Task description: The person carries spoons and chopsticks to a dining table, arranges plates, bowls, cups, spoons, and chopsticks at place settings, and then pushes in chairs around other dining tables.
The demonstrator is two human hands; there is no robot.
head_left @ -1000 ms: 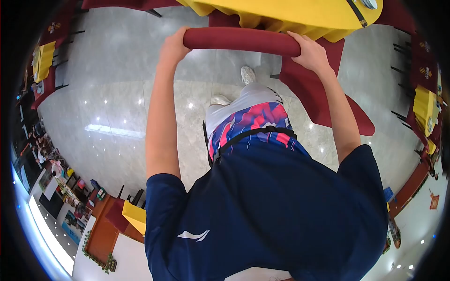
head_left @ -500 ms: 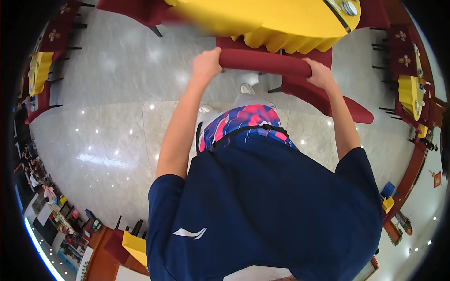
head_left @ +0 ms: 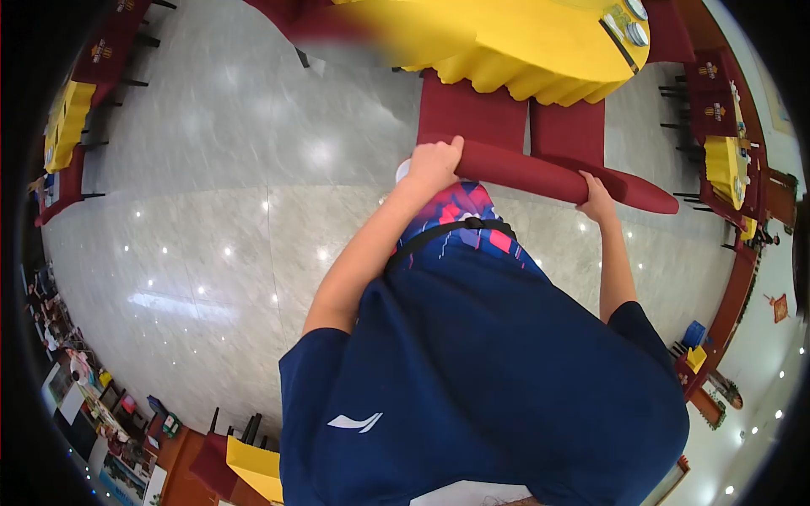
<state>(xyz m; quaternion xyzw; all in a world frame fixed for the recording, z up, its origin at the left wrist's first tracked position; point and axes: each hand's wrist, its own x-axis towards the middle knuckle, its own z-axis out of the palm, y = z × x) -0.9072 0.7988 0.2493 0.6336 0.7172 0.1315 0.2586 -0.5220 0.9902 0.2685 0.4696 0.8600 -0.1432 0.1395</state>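
A dining chair in a dark red cover stands in front of me, its seat (head_left: 472, 111) towards the table and its padded backrest (head_left: 519, 171) close to my waist. My left hand (head_left: 435, 165) is closed round the left end of the backrest's top. Near the right end, my right hand (head_left: 597, 199) grips the same backrest with its fingers over the top. A second red chair (head_left: 567, 135) stands right beside it, and its backrest (head_left: 648, 194) reaches out past my right hand. The chair legs are mostly hidden.
Ahead is a round table with a yellow cloth (head_left: 540, 42), holding stacked dishes (head_left: 636, 34) and a dark strip (head_left: 618, 46). Another red chair (head_left: 291, 18) stands at its left. More yellow-covered tables (head_left: 67, 126) line the sides. The tiled floor (head_left: 194, 194) is shiny.
The held chair's backrest has come nearer my body and shifted right, beside the second chair. More of its seat now shows. Both hands have kept hold, and the view has shifted slightly.
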